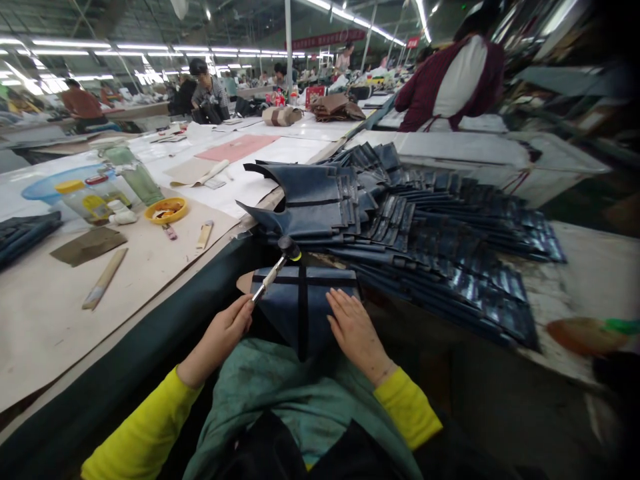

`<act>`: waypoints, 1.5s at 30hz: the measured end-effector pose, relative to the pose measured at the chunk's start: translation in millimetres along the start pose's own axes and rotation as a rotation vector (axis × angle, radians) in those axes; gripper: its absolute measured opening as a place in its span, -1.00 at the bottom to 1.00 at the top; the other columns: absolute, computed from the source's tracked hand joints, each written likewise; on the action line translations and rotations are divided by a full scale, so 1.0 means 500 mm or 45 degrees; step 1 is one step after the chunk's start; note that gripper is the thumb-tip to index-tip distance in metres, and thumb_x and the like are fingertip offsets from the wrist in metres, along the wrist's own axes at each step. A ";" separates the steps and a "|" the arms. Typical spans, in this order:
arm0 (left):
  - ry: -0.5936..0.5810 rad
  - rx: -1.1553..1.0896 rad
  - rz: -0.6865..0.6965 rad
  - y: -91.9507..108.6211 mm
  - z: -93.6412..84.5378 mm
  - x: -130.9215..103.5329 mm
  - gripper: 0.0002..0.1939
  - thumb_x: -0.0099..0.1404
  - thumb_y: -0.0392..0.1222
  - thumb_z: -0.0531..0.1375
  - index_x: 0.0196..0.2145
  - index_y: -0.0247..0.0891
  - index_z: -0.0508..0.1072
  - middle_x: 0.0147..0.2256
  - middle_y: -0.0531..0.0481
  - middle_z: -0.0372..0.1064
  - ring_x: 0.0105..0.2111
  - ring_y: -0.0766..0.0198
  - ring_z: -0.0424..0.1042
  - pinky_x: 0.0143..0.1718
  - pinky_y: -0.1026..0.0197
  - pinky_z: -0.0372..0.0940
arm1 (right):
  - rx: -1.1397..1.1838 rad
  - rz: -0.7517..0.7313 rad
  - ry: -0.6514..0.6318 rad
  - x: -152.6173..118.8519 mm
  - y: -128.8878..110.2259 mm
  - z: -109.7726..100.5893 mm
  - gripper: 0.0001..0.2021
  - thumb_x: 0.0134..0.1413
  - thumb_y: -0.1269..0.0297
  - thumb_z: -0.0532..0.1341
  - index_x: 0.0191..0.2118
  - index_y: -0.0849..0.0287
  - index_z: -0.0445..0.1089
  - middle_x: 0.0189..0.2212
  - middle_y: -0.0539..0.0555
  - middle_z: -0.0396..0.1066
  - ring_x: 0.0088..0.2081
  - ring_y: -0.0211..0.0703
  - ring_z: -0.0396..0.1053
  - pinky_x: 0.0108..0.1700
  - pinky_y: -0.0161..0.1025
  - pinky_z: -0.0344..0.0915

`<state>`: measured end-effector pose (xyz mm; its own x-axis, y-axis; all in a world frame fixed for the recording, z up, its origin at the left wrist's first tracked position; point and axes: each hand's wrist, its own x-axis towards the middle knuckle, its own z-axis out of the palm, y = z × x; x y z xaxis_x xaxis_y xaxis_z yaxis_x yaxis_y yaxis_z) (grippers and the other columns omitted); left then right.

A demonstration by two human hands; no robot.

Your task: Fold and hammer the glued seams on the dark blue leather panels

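My left hand (227, 333) is closed round the handle of a hammer (270, 275) with a dark head and a yellow-green face. The hammer's head is over the upper edge of a dark blue leather-like panel (283, 303), which bears crossing black strips and has a tan piece at its left end. My right hand (357, 327) rests flat on the panel's right side with fingers stretched out. The panel's lower part is over my lap, on a green apron (300, 393). Whether the hammer touches the panel I cannot tell.
Fanned stacks of similar blue panels (425, 233) lie to the right. On the left table (165, 300) are a yellow dish (166, 210), glass jars (83, 200), a flat brush (104, 279) and a brown scrap (89, 246). A co-worker (455, 80) is at the back right.
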<state>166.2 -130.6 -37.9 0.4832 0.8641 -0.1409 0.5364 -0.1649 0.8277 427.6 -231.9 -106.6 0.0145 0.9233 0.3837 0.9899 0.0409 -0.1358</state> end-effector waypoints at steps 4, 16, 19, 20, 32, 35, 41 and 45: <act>-0.148 0.195 0.102 0.003 0.008 0.005 -0.56 0.29 0.07 -0.04 -0.03 -0.18 0.38 -0.27 -0.03 0.43 -0.26 0.19 0.40 -0.20 0.24 0.25 | -0.003 0.006 0.005 -0.001 -0.001 0.000 -0.59 0.20 0.39 -0.02 0.16 0.32 0.16 0.17 0.16 0.13 0.19 -0.07 0.04 0.22 -0.03 -0.01; -0.022 0.134 0.019 -0.010 0.010 0.007 -0.48 0.28 0.12 -0.07 0.01 -0.27 0.36 -0.47 0.01 0.37 -0.44 0.25 0.37 -0.37 0.29 0.25 | 0.049 0.030 -0.007 0.004 -0.002 -0.002 -0.59 0.19 0.38 0.00 0.15 0.30 0.17 0.16 0.16 0.15 0.20 -0.07 0.04 0.22 -0.04 0.00; 0.029 0.070 0.009 -0.008 0.008 0.018 -0.44 0.28 0.14 -0.06 0.04 -0.30 0.32 -0.60 0.09 0.22 -0.57 0.32 0.25 -0.51 0.32 0.17 | 0.060 0.033 -0.001 0.005 -0.003 -0.003 -0.58 0.19 0.38 0.00 0.16 0.30 0.16 0.16 0.16 0.14 0.20 -0.09 0.02 0.22 -0.05 0.01; 0.014 0.076 0.009 -0.009 0.007 0.021 -0.45 0.27 0.14 -0.05 0.03 -0.29 0.34 -0.60 0.10 0.20 -0.58 0.32 0.24 -0.51 0.32 0.17 | 0.060 0.035 0.001 0.005 -0.003 -0.004 -0.58 0.19 0.38 0.00 0.16 0.30 0.16 0.17 0.16 0.14 0.20 -0.09 0.02 0.22 -0.05 0.00; -0.167 0.098 0.086 0.011 0.029 0.018 -0.50 0.29 0.11 -0.05 -0.01 -0.26 0.37 -0.34 -0.05 0.41 -0.30 0.20 0.39 -0.25 0.25 0.27 | 0.128 0.046 0.079 0.001 -0.008 -0.002 -0.60 0.18 0.43 -0.02 0.13 0.27 0.21 0.09 0.19 0.23 0.15 -0.05 0.10 0.21 -0.01 0.08; -0.203 0.076 0.130 0.025 0.050 0.029 -0.50 0.31 0.10 -0.06 0.02 -0.25 0.34 -0.28 -0.07 0.43 -0.23 0.17 0.40 -0.17 0.22 0.26 | 0.162 0.036 0.104 -0.001 -0.010 -0.002 -0.60 0.17 0.45 -0.02 0.13 0.25 0.21 0.04 0.20 0.26 0.12 -0.04 0.14 0.18 0.00 0.13; -0.283 0.160 0.257 0.078 0.083 0.071 -0.55 0.32 0.03 -0.08 0.00 -0.25 0.37 -0.21 -0.09 0.44 -0.17 0.14 0.39 -0.05 0.16 0.22 | 0.159 0.035 0.106 -0.003 -0.009 -0.007 -0.58 0.17 0.45 -0.02 0.15 0.24 0.19 0.05 0.20 0.25 0.12 -0.03 0.14 0.18 0.01 0.14; -0.324 0.215 0.374 0.119 0.098 0.088 -0.59 0.34 -0.01 -0.10 0.00 -0.19 0.36 -0.09 -0.06 0.41 -0.09 0.13 0.37 -0.01 0.17 0.19 | 0.152 0.054 0.071 -0.003 -0.008 -0.009 -0.58 0.16 0.46 -0.03 0.14 0.27 0.21 0.07 0.20 0.24 0.13 -0.04 0.13 0.19 0.01 0.11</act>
<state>253.2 -125.6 -21.3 0.7764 0.6275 -0.0593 0.4461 -0.4806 0.7550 424.2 -235.1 -102.4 0.0667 0.9028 0.4248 0.9645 0.0507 -0.2592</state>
